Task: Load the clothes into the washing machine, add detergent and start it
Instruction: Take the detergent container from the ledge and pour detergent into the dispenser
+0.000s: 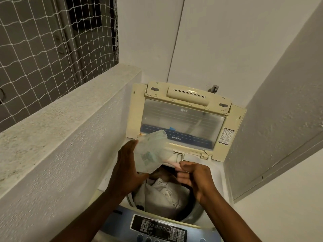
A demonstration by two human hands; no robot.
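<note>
A crinkly, translucent detergent pouch hangs tilted over the open drum, above grey clothes. The left hand, at nine o'clock of it, has its grip clamped on the pouch; the right hand, at four o'clock, pinches its pale lower edge. The cream plastic lid stands raised behind.

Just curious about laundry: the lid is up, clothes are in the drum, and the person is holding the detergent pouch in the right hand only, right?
Not quite. The head view shows the left hand holding the detergent pouch, while the right hand pinches its lower corner. The lid is up and clothes are in the drum.
</note>
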